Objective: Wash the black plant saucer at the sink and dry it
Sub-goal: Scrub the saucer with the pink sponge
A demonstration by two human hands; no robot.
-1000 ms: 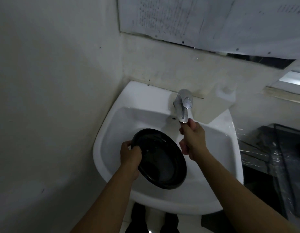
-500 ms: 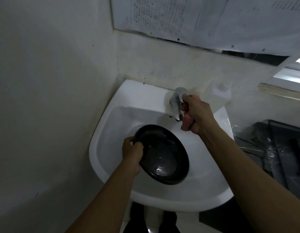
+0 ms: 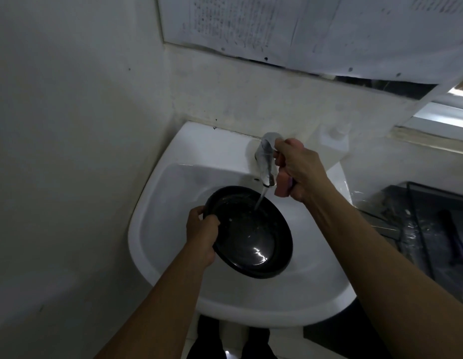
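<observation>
The black plant saucer is round and shallow, held over the white sink basin. My left hand grips its left rim. A stream of water runs from the chrome tap into the saucer's upper part, and water glints inside it. My right hand is closed around the tap's right side, with a small purple thing partly visible under its fingers.
A white wall stands close on the left. A paper-covered mirror hangs above the sink. A white soap bottle sits on the sink's back right corner. A dark plastic-wrapped rack stands to the right.
My right hand rose from below the spout to grip the tap. Water now flows into the saucer, which my left hand has shifted slightly under the stream.
</observation>
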